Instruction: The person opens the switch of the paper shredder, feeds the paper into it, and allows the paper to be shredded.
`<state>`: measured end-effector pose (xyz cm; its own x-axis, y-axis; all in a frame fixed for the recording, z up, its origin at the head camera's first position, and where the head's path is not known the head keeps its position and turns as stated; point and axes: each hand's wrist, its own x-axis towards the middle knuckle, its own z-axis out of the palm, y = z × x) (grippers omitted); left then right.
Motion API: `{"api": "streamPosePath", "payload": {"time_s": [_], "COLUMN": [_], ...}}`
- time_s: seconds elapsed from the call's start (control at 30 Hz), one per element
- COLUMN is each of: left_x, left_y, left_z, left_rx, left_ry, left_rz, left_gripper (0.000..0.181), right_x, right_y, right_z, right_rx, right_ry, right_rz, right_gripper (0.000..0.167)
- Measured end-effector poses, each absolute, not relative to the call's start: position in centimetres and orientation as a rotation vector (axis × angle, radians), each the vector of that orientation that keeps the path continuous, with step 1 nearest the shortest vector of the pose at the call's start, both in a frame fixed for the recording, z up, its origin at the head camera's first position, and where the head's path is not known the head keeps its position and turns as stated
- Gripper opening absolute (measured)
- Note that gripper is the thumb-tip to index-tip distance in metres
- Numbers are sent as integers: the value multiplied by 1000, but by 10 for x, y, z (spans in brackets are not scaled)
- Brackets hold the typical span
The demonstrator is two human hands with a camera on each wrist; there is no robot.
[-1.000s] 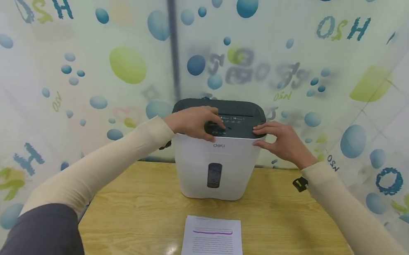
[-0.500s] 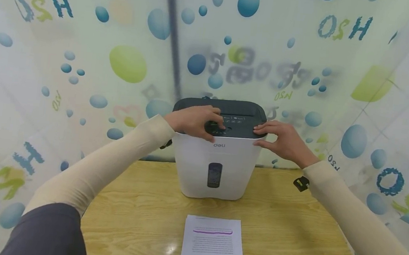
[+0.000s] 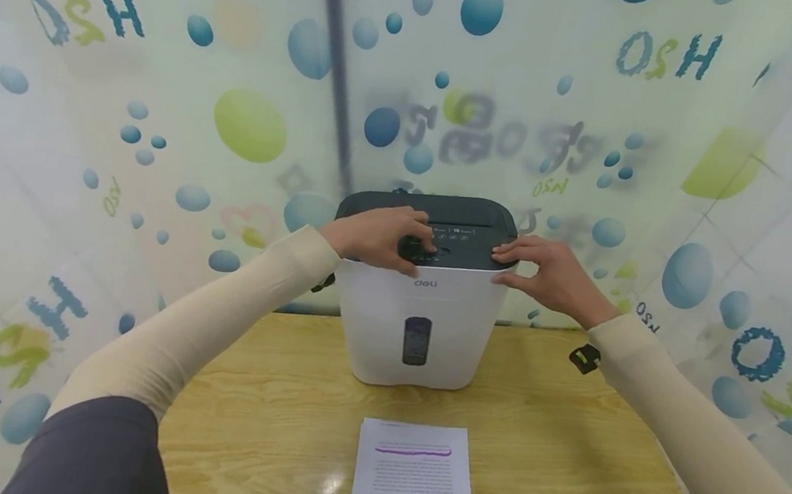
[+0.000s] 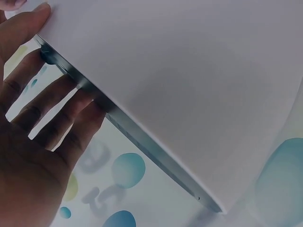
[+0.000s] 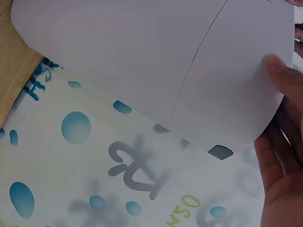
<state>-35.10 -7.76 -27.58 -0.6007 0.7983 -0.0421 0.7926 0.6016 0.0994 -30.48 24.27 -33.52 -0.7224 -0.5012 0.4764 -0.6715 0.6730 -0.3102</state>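
Observation:
A white paper shredder (image 3: 374, 321) with a dark grey top and the word "deli" stands upright at the back of the table. My left hand (image 3: 378, 237) rests on the top's front left, fingers over the control panel and thumb at the front edge. In the left wrist view its fingers (image 4: 71, 104) are extended and spread, with their tips touching the dark top. My right hand (image 3: 548, 275) lies at the top's front right corner, fingertips on the dark surface. Its thumb (image 5: 281, 75) presses against the white wall in the right wrist view.
A stack of printed paper (image 3: 415, 478) with a purple underline lies in front of the shredder on the wooden table (image 3: 262, 418). Behind the table hangs a patterned curtain (image 3: 178, 111) with blue and green spots, close to the shredder's back.

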Motion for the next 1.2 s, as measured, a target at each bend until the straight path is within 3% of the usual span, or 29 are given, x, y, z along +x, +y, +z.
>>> {"api": "streamPosePath", "payload": {"time_s": [0.4, 0.73, 1.2], "left_x": [-352, -352, -344], "left_y": [-80, -84, -91], "left_z": [-277, -281, -290], "left_rx": [1357, 1382, 1270], "left_ry": [2759, 2764, 2778], "left_rz": [144, 186, 306], "left_gripper": [39, 65, 69], "right_x": [-305, -306, -304], "right_y": [244, 242, 240], "right_z": [-335, -337, -333], "right_rx": [920, 951, 928], "right_ry": [-2521, -2503, -2554], "right_rz": [679, 683, 648], "right_gripper": [35, 34, 31]}}
